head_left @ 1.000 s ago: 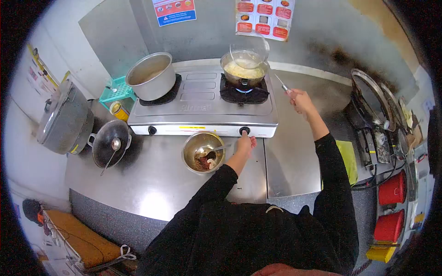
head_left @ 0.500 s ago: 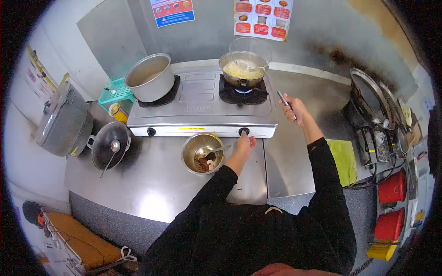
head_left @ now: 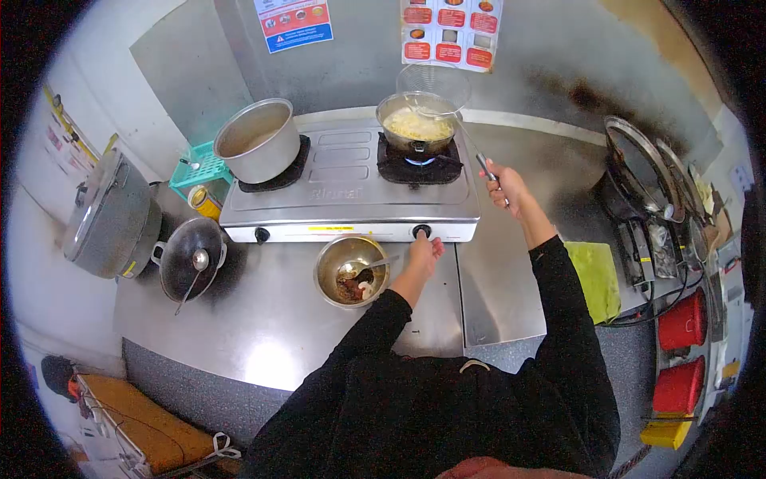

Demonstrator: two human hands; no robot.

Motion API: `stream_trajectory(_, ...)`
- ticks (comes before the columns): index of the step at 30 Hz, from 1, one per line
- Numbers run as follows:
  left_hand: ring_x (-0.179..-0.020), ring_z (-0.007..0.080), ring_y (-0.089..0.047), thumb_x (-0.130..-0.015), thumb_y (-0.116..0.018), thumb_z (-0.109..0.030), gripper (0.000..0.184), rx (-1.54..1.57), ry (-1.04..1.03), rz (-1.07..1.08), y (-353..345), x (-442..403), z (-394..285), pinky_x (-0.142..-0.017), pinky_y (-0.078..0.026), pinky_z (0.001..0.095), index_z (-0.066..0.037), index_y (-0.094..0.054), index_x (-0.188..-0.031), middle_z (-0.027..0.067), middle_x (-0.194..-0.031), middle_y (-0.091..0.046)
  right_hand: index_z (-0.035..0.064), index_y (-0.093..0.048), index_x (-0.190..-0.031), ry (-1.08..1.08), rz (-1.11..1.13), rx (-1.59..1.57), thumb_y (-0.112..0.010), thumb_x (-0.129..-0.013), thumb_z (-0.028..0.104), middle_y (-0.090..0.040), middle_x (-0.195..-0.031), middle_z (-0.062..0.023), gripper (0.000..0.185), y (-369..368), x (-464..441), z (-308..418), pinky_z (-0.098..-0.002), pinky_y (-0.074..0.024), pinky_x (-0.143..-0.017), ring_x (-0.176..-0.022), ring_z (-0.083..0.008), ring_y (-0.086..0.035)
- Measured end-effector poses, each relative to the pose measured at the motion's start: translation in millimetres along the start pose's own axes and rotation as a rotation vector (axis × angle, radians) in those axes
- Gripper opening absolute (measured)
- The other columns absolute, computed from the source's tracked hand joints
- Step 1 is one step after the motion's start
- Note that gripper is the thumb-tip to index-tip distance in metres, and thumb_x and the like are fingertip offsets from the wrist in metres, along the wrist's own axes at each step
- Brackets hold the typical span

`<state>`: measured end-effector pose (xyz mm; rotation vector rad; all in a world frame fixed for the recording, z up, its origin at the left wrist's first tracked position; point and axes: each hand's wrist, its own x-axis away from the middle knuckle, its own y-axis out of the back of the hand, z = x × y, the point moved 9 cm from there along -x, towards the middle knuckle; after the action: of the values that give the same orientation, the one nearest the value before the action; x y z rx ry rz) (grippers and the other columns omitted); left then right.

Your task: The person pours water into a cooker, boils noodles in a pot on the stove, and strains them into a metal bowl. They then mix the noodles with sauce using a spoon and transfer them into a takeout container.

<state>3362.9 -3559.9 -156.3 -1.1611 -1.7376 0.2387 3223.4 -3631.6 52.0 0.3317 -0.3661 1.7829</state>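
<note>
My left hand (head_left: pixel 425 253) is closed on the right control knob (head_left: pixel 421 231) at the front of the two-burner gas stove (head_left: pixel 343 191). My right hand (head_left: pixel 507 190) grips the handle of a round wire strainer (head_left: pixel 431 80), whose mesh is held over the back of a pot (head_left: pixel 416 128) on the right burner. Pale, foamy food fills that pot, and a blue flame burns beneath it. In front of the stove, near my left hand, a metal bowl (head_left: pixel 323 271) holds a spoon (head_left: pixel 375 263) with dark, reddish-brown and white ingredients.
A large aluminium pot (head_left: pixel 267 156) stands on the left burner. Farther left are a dark wok (head_left: pixel 179 279) with a ladle (head_left: pixel 199 260), a can (head_left: pixel 204 202), a teal basket (head_left: pixel 209 166) and a big lidded pot (head_left: pixel 120 215). A green cloth (head_left: pixel 592 281) lies at right, near stacked pans (head_left: pixel 630 188).
The strainer's mesh has moved slightly up and back, showing more of the pot's food. My left hand stays at the knob. The view has shifted slightly.
</note>
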Motion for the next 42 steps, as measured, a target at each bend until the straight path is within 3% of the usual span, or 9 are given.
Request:
stream_trajectory(11, -0.062, 0.0183, -0.054, -0.086, -0.042, -0.024, 0.027, 0.027, -0.148, 0.011, -0.7, -4.2, -8.4, -0.056, -0.047, 0.0281, 0.002, -0.044, -0.09, 0.0109, -0.075, -0.054, 0.0092, -0.049, -0.089, 0.108, -0.057, 0.16, -0.04, -0.087, 0.04, -0.032, -0.052, 0.0052, 0.032, 11.5, 0.4, 19.0, -0.0222, -0.0172, -0.032, -0.036, -0.0053, -0.024)
stream_trajectory(16, -0.058, 0.0184, -0.055, -0.081, -0.046, -0.019, 0.022, -0.025, -0.164, -0.024, 1.7, -3.8, -10.9, -0.053, -0.047, 0.0275, 0.002, -0.048, -0.078, 0.0105, -0.069, -0.055, 0.0088, -0.051, -0.091, 0.175, -0.119, 0.369, -0.04, -0.087, 0.039, -0.036, -0.052, 0.0033, 0.033, 14.6, 0.1, 26.7, -0.0224, -0.023, -0.032, -0.036, -0.0063, -0.029)
stream_trajectory(23, -0.057, 0.0183, -0.054, -0.08, -0.048, -0.019, 0.022, -0.083, -0.185, -0.05, -0.6, 3.2, -14.4, -0.053, -0.047, 0.0275, 0.003, -0.049, -0.075, 0.0104, -0.069, -0.055, 0.0087, -0.053, -0.1, 0.174, -0.053, 0.605, -0.039, -0.086, 0.038, -0.041, -0.053, 0.0015, 0.035, -5.8, 5.4, 34.9, -0.0234, -0.029, -0.032, -0.036, -0.008, -0.035)
stream_trajectory(26, -0.054, 0.0176, -0.053, -0.081, -0.047, -0.023, 0.026, -0.082, -0.183, -0.049, 3.7, 0.2, -11.9, -0.05, -0.046, 0.0279, 0.002, -0.049, -0.076, 0.0095, -0.066, -0.054, 0.0068, -0.055, -0.092, 0.134, -0.105, 0.583, -0.037, -0.085, 0.033, -0.045, -0.054, -0.0015, 0.033, -2.3, 0.2, 40.1, -0.0269, -0.0323, -0.032, -0.036, -0.012, -0.04)
stream_trajectory(28, -0.067, 0.0177, -0.053, -0.085, -0.042, -0.03, 0.031, -0.163, -0.102, 0.056, 3.4, 1.4, -1.4, -0.062, -0.047, 0.0318, -0.001, -0.042, -0.096, 0.0104, -0.08, -0.054, 0.005, -0.055, -0.082, 0.206, -0.069, 0.902, -0.036, -0.083, 0.027, -0.048, -0.053, -0.0063, 0.029, -9.0, -3.7, 51.0, -0.0318, -0.0352, -0.033, -0.038, -0.0176, -0.046)
stream_trajectory(32, -0.066, 0.0171, -0.052, -0.086, -0.04, -0.033, 0.03, -0.132, -0.062, 0.115, 9.3, 18.4, 19.4, -0.061, -0.045, 0.0315, -0.006, -0.042, -0.098, 0.0091, -0.08, -0.055, 0.0025, -0.053, -0.074, 0.184, -0.056, 1.204, -0.037, -0.078, 0.02, -0.048, -0.05, -0.0107, 0.024, -23.1, -4.4, 65.5, -0.037, -0.0371, -0.034, -0.039, -0.0224, -0.049)
stream_trajectory(34, -0.064, 0.0167, -0.052, -0.085, -0.043, -0.032, 0.024, -0.155, 0.067, 0.142, 11.7, 33.7, 38.4, -0.061, -0.045, 0.0306, -0.01, -0.043, -0.094, 0.0077, -0.08, -0.055, 0.0006, -0.051, -0.069, 0.074, 0.013, 1.39, -0.037, -0.075, 0.017, -0.048, -0.048, -0.0122, 0.022, -30.4, 2.6, 68.6, -0.0385, -0.0375, -0.035, -0.039, -0.0236, -0.049)
stream_trajectory(37, -0.065, 0.015, -0.052, -0.084, -0.044, -0.032, 0.026, -0.21, 0.147, 0.271, 11.0, 56.2, 49.6, -0.058, -0.043, 0.0285, -0.007, -0.046, -0.092, 0.0059, -0.078, -0.056, -0.0011, -0.05, -0.067, -0.039, 0.046, 1.511, -0.038, -0.072, 0.015, -0.048, -0.048, -0.013, 0.021, -25.6, -14.4, 68.5, -0.0397, -0.0377, -0.036, -0.038, -0.0247, -0.049)
stream_trajectory(42, -0.066, 0.0135, -0.052, -0.084, -0.046, -0.03, 0.026, -0.398, 0.181, 0.376, 25.1, 107.1, 42.4, -0.058, -0.043, 0.0269, -0.009, -0.048, -0.1, 0.005, -0.084, -0.056, -0.0021, -0.049, -0.066, -0.03, 0.128, 1.548, -0.04, -0.072, 0.014, -0.05, -0.05, -0.0158, 0.019, -32.4, -19.5, 69.6, -0.0399, -0.0387, -0.036, -0.04, -0.0254, -0.051)
